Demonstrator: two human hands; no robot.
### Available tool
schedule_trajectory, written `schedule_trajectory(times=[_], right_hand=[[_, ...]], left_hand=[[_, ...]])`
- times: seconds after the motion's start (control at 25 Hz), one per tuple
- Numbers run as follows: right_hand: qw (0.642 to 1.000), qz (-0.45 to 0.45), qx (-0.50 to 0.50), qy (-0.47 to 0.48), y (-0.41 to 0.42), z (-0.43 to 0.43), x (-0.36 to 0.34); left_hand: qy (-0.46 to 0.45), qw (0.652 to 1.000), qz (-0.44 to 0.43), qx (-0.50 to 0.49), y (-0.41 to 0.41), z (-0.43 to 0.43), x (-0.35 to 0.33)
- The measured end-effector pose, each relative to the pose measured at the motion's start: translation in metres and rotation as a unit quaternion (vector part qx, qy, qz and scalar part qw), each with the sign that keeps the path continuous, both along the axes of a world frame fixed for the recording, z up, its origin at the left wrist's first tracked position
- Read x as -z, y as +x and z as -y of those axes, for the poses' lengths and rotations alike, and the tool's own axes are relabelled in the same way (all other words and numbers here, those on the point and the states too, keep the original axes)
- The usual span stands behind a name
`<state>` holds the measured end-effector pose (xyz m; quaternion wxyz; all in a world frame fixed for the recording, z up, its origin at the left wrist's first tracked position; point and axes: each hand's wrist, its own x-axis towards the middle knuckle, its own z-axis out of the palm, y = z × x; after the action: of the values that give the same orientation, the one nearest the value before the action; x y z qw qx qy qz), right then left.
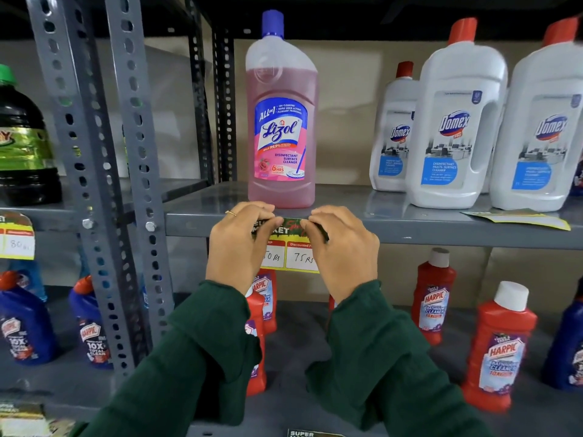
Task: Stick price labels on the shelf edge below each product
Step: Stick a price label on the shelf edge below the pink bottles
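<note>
A pink Lizol bottle [281,121] with a blue cap stands at the front of the grey shelf [410,228]. Directly below it a price label [295,250], with a dark green top and yellow bottom reading "75 Rs", lies against the shelf edge. My left hand [243,244] pinches the label's top left part. My right hand [340,250] pinches its top right part. Both hands press the label onto the edge, and the fingers hide part of its header.
White Domex bottles [457,121] stand to the right, with loose labels [520,219] lying flat on the shelf before them. Red Harpic bottles [498,345] fill the shelf below. A slotted grey upright [94,184] stands left, beside a stuck label [17,238] and a dark bottle [25,143].
</note>
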<state>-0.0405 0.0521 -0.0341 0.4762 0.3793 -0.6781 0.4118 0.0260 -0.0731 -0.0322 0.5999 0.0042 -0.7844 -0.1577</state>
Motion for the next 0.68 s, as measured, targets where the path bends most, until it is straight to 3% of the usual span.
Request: schedule_trajectory(times=[0.2,0.48,0.68], right_hand=[[0.997,0.015,0.07,0.026,-0.01,0.0,0.006],[0.996,0.008,0.09,0.014,-0.017,0.002,0.008],[0.995,-0.024,0.091,0.018,-0.021,-0.001,0.009]], left_hand=[[-0.069,0.994,0.044,-0.074,-0.009,-0.002,0.01],[-0.043,0.991,-0.033,-0.122,-0.021,-0.004,0.017],[-0.023,0.995,-0.064,-0.079,-0.021,0.003,0.015]])
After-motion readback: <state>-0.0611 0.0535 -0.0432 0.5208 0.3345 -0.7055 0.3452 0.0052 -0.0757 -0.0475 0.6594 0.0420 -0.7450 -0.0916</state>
